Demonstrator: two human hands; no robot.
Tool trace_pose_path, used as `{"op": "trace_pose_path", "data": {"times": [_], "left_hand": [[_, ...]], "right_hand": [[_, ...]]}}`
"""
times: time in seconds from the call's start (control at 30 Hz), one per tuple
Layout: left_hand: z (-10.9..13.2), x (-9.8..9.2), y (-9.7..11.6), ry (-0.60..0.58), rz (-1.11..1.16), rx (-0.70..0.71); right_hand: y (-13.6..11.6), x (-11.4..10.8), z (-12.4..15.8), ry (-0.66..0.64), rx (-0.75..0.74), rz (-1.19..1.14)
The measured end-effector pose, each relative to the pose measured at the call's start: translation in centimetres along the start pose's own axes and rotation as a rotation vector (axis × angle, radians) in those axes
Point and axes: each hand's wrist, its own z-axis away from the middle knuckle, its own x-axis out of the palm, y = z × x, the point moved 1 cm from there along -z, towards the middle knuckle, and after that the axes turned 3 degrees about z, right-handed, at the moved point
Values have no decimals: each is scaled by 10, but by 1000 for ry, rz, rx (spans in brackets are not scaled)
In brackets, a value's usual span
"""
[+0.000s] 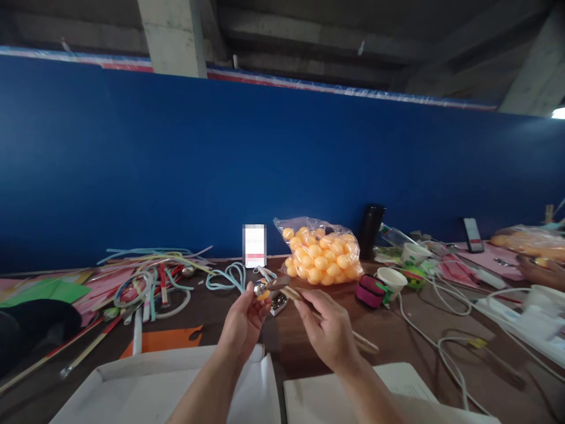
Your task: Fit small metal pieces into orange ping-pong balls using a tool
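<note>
Loose tubes (154,294) lie leftmost. The left hand (242,323) curls its fingers snugly around a shiny ball (261,288) above the table (300,350). Between the hands sits a small box (277,311). The right hand's (329,330) fingers close around a wooden tool (291,292), its tip near the ball. Farther right are a bag of orange balls (324,257) and a pink pouch (369,292).

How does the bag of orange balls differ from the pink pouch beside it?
The bag is clear, showing orange balls; the pouch hides its inside. The bag is much larger than the pouch. The bag looks crumpled, the pouch compact and boxy. Both rest on the brown table.
</note>
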Motion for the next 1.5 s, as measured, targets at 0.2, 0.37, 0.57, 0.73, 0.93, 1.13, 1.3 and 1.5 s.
{"op": "trace_pose_path", "data": {"times": [0.2,0.37,0.57,0.73,0.93,1.13,1.3,1.5], "left_hand": [[1,0,0,-9,6,3],[0,0,0,-31,-9,-8],[-1,-3,-1,-43,-11,5],[-2,-3,-1,-8,5,4],[-2,-2,0,6,0,-3],[-2,-1,0,9,-1,5],[-1,0,0,12,-8,20],[-2,-1,0,26,-5,21]], "right_hand": [[-5,-4,-1,44,-9,-45],[-4,-1,-1,2,-15,-8],[-1,-1,0,9,8,-11],[-1,0,0,-21,10,25],[-1,1,-1,9,-5,40],[0,1,0,-15,3,18],[2,2,1,3,4,2],[2,3,1,-14,10,25]]}}
